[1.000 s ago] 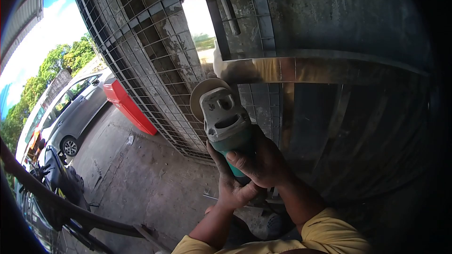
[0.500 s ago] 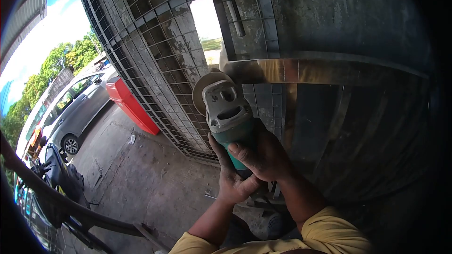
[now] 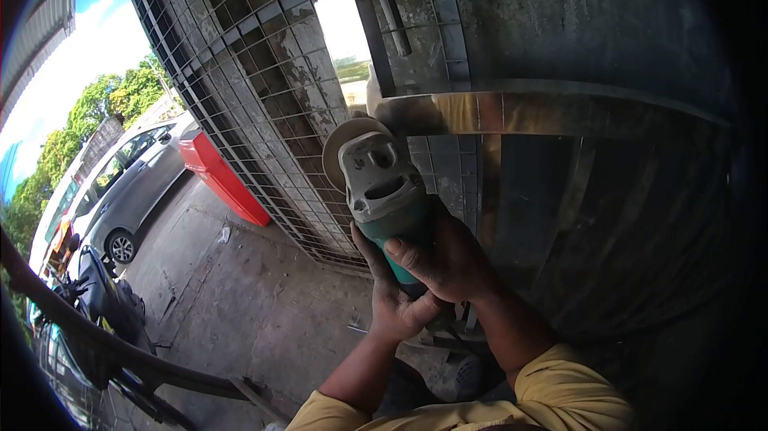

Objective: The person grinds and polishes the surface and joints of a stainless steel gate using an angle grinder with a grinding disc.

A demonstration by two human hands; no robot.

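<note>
Both of my hands grip an angle grinder with a grey head and a green body. My right hand wraps the green body from the right. My left hand closes on it from below. The grinder's round disc points up and left, its edge close to the end of a bright, ground metal bar that runs horizontally across a dark metal frame. Whether disc and bar touch I cannot tell.
A wire mesh panel over a weathered wall rises on the left. A red container stands at its foot. A grey car and a motorcycle stand farther left on concrete ground. A dark railing crosses the lower left.
The grinder dipped slightly and came back up toward the bar's end. Both hands keep the same grip.
</note>
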